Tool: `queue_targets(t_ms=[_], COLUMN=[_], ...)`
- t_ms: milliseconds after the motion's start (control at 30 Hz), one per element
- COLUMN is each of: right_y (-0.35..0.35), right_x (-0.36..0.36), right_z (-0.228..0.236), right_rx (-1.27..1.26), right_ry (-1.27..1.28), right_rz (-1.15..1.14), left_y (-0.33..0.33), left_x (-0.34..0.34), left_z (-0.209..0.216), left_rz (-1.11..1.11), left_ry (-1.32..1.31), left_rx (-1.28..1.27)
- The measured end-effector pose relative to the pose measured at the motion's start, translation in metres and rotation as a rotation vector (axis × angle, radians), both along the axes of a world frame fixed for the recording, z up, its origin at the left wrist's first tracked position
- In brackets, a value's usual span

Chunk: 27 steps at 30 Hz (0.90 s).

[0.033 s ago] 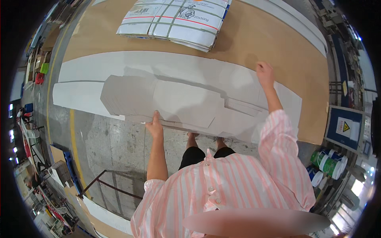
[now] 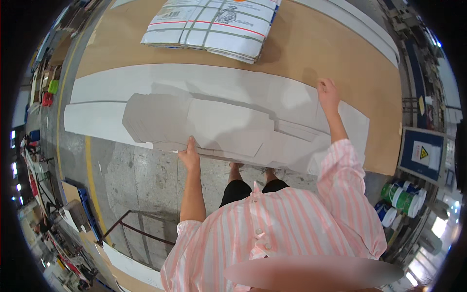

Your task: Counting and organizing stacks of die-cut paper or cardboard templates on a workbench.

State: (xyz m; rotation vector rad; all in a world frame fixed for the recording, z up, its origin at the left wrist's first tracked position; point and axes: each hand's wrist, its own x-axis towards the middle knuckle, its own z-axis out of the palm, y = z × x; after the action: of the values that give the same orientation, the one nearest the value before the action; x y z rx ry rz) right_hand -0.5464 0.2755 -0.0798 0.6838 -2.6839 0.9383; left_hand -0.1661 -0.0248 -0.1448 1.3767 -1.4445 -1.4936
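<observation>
Left grip: pinches, thumb uppermost, a stack of flat pale-grey die-cut cardboard, spread beyond it. Right grip: fingers curled, closure cannot be told, at far edge of a large white cardboard sheet. Beyond both: green-strapped flat white bundle.

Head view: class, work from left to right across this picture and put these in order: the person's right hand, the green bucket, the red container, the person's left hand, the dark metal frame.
Red container → dark metal frame → left hand → right hand → green bucket.
</observation>
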Motion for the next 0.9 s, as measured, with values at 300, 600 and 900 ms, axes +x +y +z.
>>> queue_targets(t_ms=[300,600,900], right_y=[0.078,0.084,0.087], right_x=[0.168,0.17,0.17], right_z=[-0.078,-0.088,-0.089], right_rx=[0.637,0.727,0.63], right_ry=[-0.167,-0.223,-0.123], right_rz=[-0.122,-0.068,-0.129], left_y=[0.06,0.134,-0.017], left_x=[-0.039,-0.061,0.006], left_z=[0.1,0.163,0.014], left_rz=[-0.392,-0.905,0.074], left_ry=[-0.2,-0.25,0.629], left_rx=[-0.742,-1.212,0.632])
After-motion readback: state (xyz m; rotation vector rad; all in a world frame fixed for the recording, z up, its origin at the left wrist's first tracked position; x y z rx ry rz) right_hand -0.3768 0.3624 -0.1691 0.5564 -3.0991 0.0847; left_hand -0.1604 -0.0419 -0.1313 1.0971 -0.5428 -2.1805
